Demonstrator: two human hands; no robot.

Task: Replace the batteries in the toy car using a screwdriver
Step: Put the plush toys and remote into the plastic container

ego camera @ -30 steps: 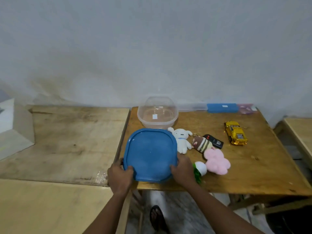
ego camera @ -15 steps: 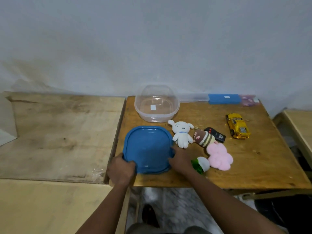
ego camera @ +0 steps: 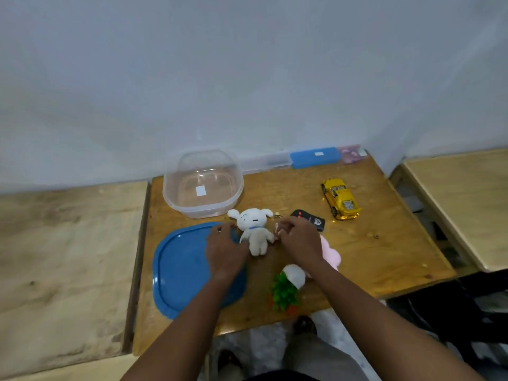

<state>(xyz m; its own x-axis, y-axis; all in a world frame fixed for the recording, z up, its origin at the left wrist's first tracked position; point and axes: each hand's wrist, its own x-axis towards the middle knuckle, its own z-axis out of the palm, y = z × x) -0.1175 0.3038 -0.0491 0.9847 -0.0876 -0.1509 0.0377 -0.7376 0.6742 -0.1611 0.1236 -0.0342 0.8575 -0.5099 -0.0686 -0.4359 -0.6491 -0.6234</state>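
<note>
The yellow toy car stands at the right rear of the wooden table, away from both hands. A black remote lies just left of it. My left hand hovers over the blue lid, its relaxed fingers touching the left side of the white plush dog. My right hand sits right of the dog with fingers curled down; whatever is under it is hidden. No screwdriver or batteries show.
An empty clear tub stands behind the lid. A pink plush and a green-and-white toy lie near my right wrist. A blue case rests against the wall. Other tables flank this one.
Both hands have let go of the blue lid, which lies flat on the table. They have moved forward to either side of the white plush dog. The striped toy is now covered.
</note>
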